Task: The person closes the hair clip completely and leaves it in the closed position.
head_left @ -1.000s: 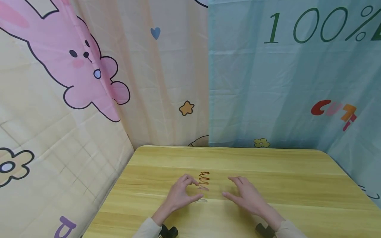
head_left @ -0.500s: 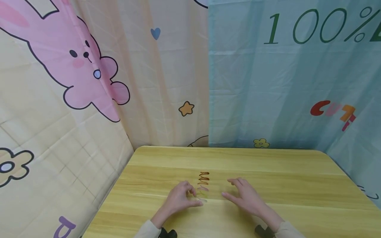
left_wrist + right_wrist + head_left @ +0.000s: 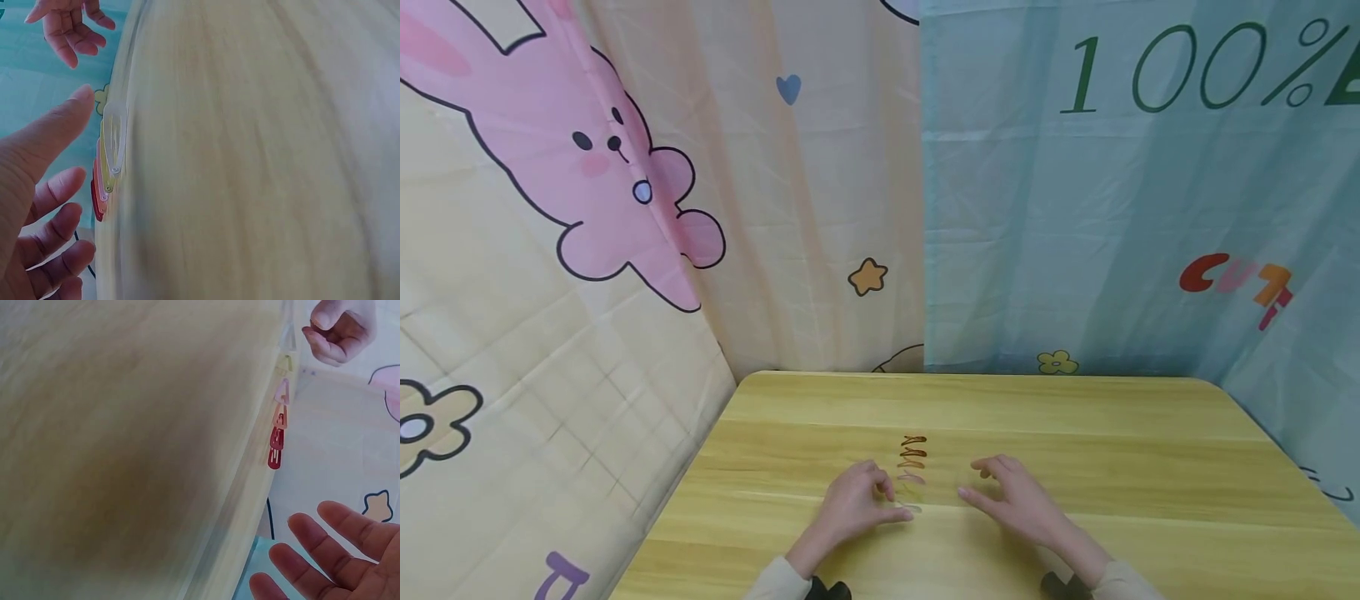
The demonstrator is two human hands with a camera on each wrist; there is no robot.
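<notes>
Several snap hair clips lie in a column on the wooden table, running from a white clip nearest me through a yellow clip, a pink clip and an orange clip to red clips farthest away. Just left of the near clips is my left hand, its thumb apart from loosely bent fingers, with nothing between them. The thumb tip is close to the white clip; whether they touch I cannot tell. My right hand hovers to the right of the column, fingers relaxed and holding nothing.
The light wooden table ends at a far edge against a cream curtain and a blue curtain. Another patterned cloth with a pink rabbit hangs at the left. Dark wrist devices show below the sleeves.
My left hand has drawn back toward me, from beside the middle clips to near the white clip, and its fingers have bent more. The right hand has barely moved.
</notes>
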